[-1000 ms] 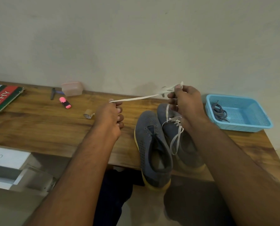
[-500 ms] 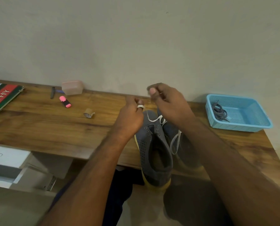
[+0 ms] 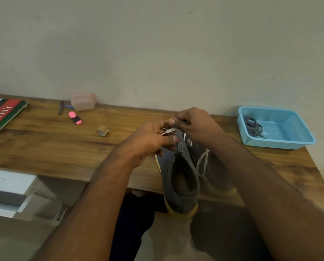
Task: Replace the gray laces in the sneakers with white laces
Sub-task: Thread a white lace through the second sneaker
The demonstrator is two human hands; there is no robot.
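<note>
White lace [image 3: 169, 131] apparently pinched between left fingers [image 3: 173, 138].

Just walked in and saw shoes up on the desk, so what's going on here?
A person is relacing a pair of gray sneakers on the wooden desk. Both the left hand and right hand pinch a flat white lace over the toe end of the nearer sneaker. The other sneaker already carries a white lace. Gray laces lie in the blue plastic basket.
</note>
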